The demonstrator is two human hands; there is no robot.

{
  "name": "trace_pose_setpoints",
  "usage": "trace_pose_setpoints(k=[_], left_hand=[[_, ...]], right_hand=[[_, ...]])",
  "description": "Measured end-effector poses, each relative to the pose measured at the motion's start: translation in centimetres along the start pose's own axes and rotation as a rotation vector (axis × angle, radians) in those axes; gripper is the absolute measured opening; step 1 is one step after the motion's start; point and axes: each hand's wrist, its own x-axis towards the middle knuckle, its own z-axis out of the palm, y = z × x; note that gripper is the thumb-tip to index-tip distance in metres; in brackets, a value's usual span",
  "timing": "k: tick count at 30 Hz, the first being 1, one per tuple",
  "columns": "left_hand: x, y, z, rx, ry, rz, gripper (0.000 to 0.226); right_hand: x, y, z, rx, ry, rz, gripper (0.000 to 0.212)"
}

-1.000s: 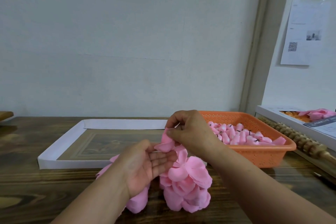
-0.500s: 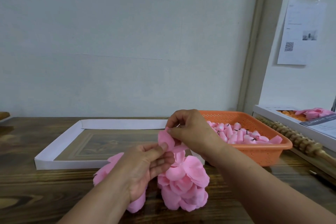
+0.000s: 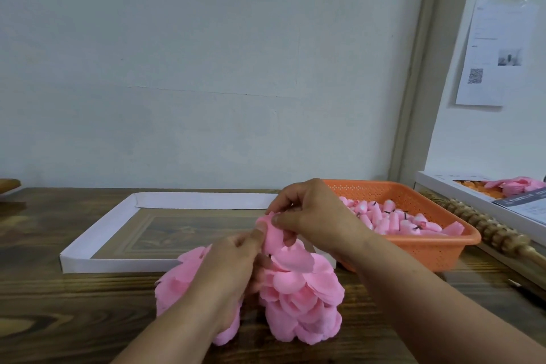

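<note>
Pinching one pink petal (image 3: 273, 235) together, the right hand (image 3: 316, 216) and left hand (image 3: 233, 263) hold it just above the petal pile (image 3: 304, 295) on the table (image 3: 88, 319). Tugging unevenly could tear it, though the left grip looks partly hidden.

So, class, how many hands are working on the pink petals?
2. The left hand grips the pink petal bunch at centre; the right hand pinches its top petal just above.
</note>
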Motion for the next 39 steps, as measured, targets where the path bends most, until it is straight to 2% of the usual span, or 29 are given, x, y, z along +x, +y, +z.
trace_pose_setpoints(k=[4, 8, 11, 14, 19, 27, 29, 32, 34, 37, 39], left_hand=[[0.1, -0.8, -0.1, 0.192, 0.185, 0.377, 0.012], [-0.3, -1.1, 0.0, 0.201, 0.171, 0.451, 0.035], [-0.3, -1.0, 0.1, 0.235, 0.202, 0.503, 0.028], [-0.4, -0.9, 0.1, 0.208, 0.157, 0.468, 0.024], [-0.5, -0.6, -0.1, 0.058, -0.002, 0.299, 0.027], [-0.1, 0.2, -0.5, -0.244, -0.179, 0.068, 0.015], [0.0, 0.2, -0.7, -0.305, -0.206, 0.027, 0.015], [0.1, 0.4, -1.0, -0.395, -0.231, -0.025, 0.015], [0.2, 0.4, -1.2, -0.417, -0.246, -0.041, 0.016], [0.2, 0.5, -1.2, -0.407, -0.28, -0.039, 0.02], [0.1, 0.6, -1.0, -0.402, -0.3, -0.038, 0.021]], right_hand=[[0.3, 0.0, 0.5, 0.035, 0.056, 0.044, 0.028], [0.7, -0.1, 0.7, 0.053, 0.104, 0.043, 0.028], [0.8, -0.2, 0.9, 0.045, 0.122, 0.035, 0.028], [0.9, -0.2, 1.1, 0.029, 0.136, 0.043, 0.029], [0.8, -0.1, 1.2, 0.088, 0.112, 0.067, 0.028], [0.8, 0.0, 0.9, 0.15, 0.073, 0.079, 0.025], [0.6, 0.0, 0.3, 0.122, 0.07, 0.056, 0.018], [-0.2, 0.1, -1.1, 0.119, 0.176, -0.031, 0.006], [-1.3, 0.4, -1.9, 0.112, 0.214, -0.118, 0.01], [-2.8, 0.8, -1.9, -0.102, 0.024, -0.23, 0.031], [-3.2, 1.1, -1.5, -0.235, -0.032, -0.261, 0.035]])
